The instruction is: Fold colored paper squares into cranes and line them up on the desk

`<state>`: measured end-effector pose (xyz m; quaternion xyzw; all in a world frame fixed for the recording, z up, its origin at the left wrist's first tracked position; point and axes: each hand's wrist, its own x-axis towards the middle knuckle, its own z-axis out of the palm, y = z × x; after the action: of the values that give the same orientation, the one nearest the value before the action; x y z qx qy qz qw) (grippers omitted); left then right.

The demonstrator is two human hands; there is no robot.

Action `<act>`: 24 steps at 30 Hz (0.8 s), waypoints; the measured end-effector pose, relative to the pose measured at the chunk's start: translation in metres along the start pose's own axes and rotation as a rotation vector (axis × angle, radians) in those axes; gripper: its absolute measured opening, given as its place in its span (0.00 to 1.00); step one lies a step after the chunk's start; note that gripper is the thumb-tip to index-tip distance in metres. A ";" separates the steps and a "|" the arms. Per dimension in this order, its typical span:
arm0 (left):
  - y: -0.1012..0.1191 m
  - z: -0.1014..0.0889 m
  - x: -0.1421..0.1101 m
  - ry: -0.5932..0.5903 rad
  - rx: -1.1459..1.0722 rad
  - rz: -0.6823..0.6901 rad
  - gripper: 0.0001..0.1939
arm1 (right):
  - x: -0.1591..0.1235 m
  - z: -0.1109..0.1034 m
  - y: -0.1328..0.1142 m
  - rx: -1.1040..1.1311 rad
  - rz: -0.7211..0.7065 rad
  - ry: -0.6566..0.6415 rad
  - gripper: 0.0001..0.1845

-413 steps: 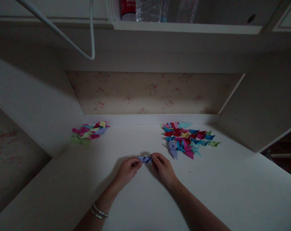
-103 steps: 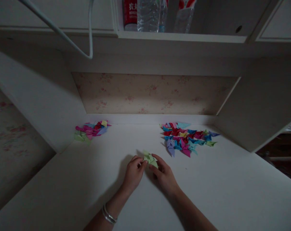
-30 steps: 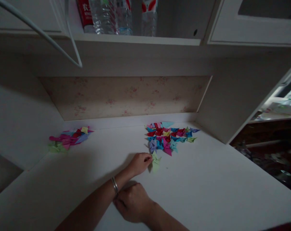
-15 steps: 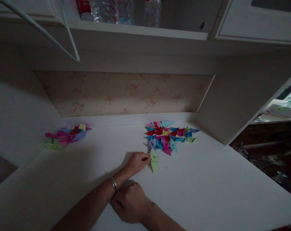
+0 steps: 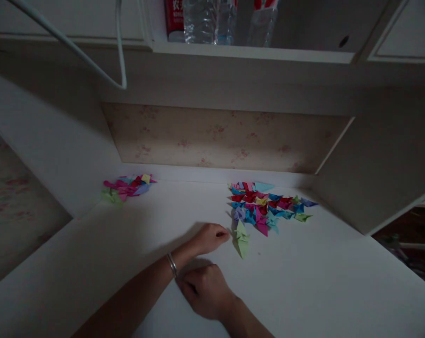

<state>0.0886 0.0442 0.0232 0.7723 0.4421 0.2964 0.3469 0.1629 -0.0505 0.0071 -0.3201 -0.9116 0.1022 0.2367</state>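
My left hand (image 5: 211, 237), with a silver bracelet (image 5: 172, 264) on its wrist, lies low over the white desk (image 5: 304, 281), thumb and fingertips pinched together and nothing showing in them. Just right of its fingertips, a small gap away, a light green paper crane (image 5: 242, 240) rests on the desk. Behind that crane are rows of small folded paper cranes (image 5: 265, 204) in red, blue, pink, purple and green. Curled into a fist, my right hand (image 5: 208, 290) sits nearer to me, beside my left wrist; no object shows in it.
At the back left lies a loose heap of folded coloured paper (image 5: 130, 187). A white metal rod (image 5: 79, 51) hangs at the upper left. Overhead, a shelf (image 5: 254, 51) holds clear plastic bottles (image 5: 200, 21) and a red container (image 5: 175, 21). Side panels flank the desk.
My left hand has let go of the light green crane, leaving a small gap. The crane stays in front of the rows. My right hand is still a fist; the view has turned left.
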 end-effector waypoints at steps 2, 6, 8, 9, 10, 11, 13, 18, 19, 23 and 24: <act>0.001 -0.011 -0.016 0.021 -0.013 -0.045 0.14 | 0.000 0.000 0.000 0.023 0.013 -0.004 0.15; 0.002 -0.026 -0.055 0.047 -0.076 -0.077 0.15 | 0.003 0.001 0.002 0.090 0.059 -0.010 0.12; 0.001 -0.030 -0.072 0.045 -0.095 -0.085 0.16 | 0.004 0.002 0.005 0.153 0.084 -0.021 0.11; 0.000 -0.031 -0.080 0.041 -0.101 -0.095 0.17 | 0.005 0.002 0.006 0.190 0.100 -0.030 0.11; -0.001 -0.032 -0.086 0.041 -0.105 -0.106 0.18 | 0.006 0.002 0.007 0.230 0.116 -0.038 0.11; -0.002 -0.032 -0.090 0.050 -0.111 -0.118 0.18 | 0.007 0.001 0.007 0.270 0.136 -0.041 0.12; -0.005 -0.033 -0.095 0.085 -0.131 -0.138 0.17 | 0.009 -0.001 0.008 0.345 0.169 -0.037 0.13; -0.008 -0.035 -0.096 0.079 -0.165 -0.128 0.17 | 0.012 -0.004 0.005 0.415 0.236 -0.053 0.13; -0.008 -0.036 -0.095 0.070 -0.164 -0.123 0.17 | 0.012 -0.005 0.004 0.419 0.243 -0.057 0.13; -0.011 -0.037 -0.096 0.075 -0.136 -0.096 0.17 | 0.012 -0.007 0.001 0.441 0.265 -0.071 0.13; -0.011 -0.038 -0.096 0.074 -0.131 -0.091 0.17 | 0.012 -0.007 0.000 0.442 0.269 -0.074 0.13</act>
<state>0.0130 -0.0268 0.0217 0.7157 0.4689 0.3368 0.3931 0.1586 -0.0423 0.0179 -0.3749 -0.8244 0.3412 0.2518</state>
